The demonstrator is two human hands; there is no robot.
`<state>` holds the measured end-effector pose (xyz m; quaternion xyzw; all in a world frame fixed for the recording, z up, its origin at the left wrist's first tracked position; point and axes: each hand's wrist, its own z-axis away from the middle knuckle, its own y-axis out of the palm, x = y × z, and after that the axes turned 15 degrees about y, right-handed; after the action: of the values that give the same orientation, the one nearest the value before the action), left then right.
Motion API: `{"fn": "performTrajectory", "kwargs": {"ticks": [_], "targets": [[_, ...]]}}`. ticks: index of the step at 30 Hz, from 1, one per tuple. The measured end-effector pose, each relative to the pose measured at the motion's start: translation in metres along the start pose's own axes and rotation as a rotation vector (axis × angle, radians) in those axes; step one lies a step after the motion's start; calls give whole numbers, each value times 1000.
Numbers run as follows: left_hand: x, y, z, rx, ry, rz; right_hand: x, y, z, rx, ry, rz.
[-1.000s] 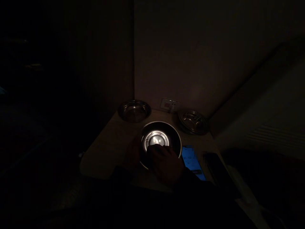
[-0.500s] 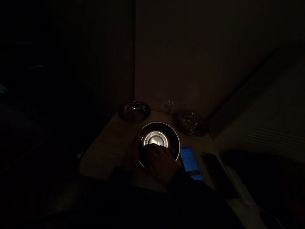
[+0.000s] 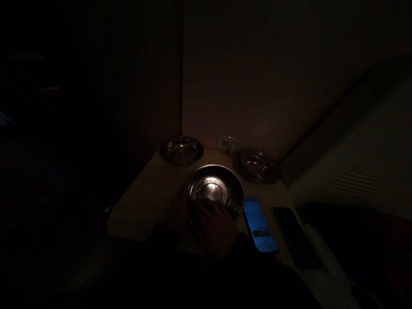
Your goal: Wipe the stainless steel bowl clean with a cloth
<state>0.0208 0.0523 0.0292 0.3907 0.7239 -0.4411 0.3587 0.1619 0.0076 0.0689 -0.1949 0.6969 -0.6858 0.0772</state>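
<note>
A shiny steel bowl [image 3: 230,182] stands near the middle of the small table, with light glinting off its base. My left hand [image 3: 178,209] is against the bowl's left side and seems to grip it; its fingers are very dim. Over the near rim reaches my right hand [image 3: 217,225], fingers curled down inside the bowl. Something dark appears to be under those fingers, but the gloom hides what it is.
Another steel bowl [image 3: 182,152] sits at the table's back left, and steel dishes [image 3: 260,166] lie at the back right. A lit phone [image 3: 260,225] and a dark flat object [image 3: 298,238] lie on the right. A socket [image 3: 228,142] is on the wall.
My right hand has drawn slightly down toward the near rim, showing more of the bowl's base. The light in the bowl looks less harsh. My left hand stays at the bowl's side.
</note>
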Motion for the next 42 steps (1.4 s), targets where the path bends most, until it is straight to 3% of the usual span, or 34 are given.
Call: {"fn": "performTrajectory", "kwargs": {"ticks": [5, 10, 16, 21, 31, 38, 42], "targets": [[5, -2, -1, -22, 18, -49, 12, 6, -6, -40, 23, -50], [-5, -5, -3, 30, 73, 88, -21, -5, 16, 4, -69, 45], [-9, -2, -4, 14, 50, 221, -44, -5, 24, -67, -101, 163], [-3, -3, -5, 55, 46, 230, -43, 6, 22, -175, -136, 159], [1, 0, 4, 119, 43, 323, -35, 12, 16, -208, -72, 99], [0, 1, 1, 103, 13, 236, -21, 28, 12, -282, -62, 54], [-5, 0, -1, 83, 54, 255, -28, 23, 19, -282, -122, 36]]}}
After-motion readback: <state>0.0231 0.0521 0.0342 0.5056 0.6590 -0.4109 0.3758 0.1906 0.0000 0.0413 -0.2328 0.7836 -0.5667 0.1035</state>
